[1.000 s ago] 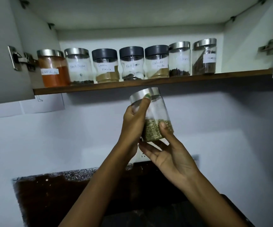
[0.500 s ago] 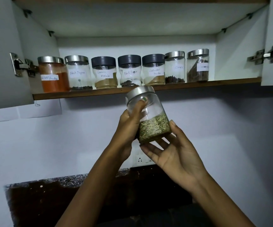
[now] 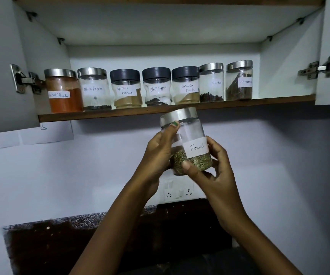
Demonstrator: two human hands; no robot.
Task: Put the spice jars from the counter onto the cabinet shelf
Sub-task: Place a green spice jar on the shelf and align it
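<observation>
At frame centre, just below the shelf [image 3: 239, 103], both hands clasp the fennel jar [image 3: 188, 143]; left hand [image 3: 157, 153] wraps its side, right hand [image 3: 217, 175] cups the base; glass looks smooth, breakable, light; hold the body, not the lid.

Head view as I see it: dim overall, with the brightest light on the cabinet's white back wall [image 3: 160, 54] and ceiling panel. The shelf [image 3: 120, 113] casts a broad shadow onto the wall below. The desk [image 3: 61, 245] lies nearly black. Soft glare marks the metal lids. Wide-angle bending bows the cabinet doors at both edges. Jar labels [image 3: 197, 148] read sharply.
</observation>
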